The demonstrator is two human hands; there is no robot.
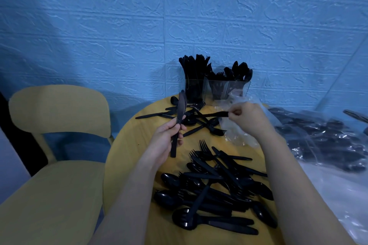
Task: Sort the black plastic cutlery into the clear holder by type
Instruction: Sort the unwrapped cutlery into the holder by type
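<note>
My left hand grips black plastic knives by their handles, blades pointing up over the round yellow table. My right hand pinches the handle end of another black knife lying level above a scatter of cutlery. The clear holder stands at the table's far edge against the wall, with black cutlery upright in its compartments. A large heap of black forks, spoons and knives lies on the near half of the table, between my forearms.
A crumpled clear plastic bag lies under my right hand. A yellow chair stands left of the table. At the right, bags of more black cutlery rest on a pale surface. A blue textured wall closes the back.
</note>
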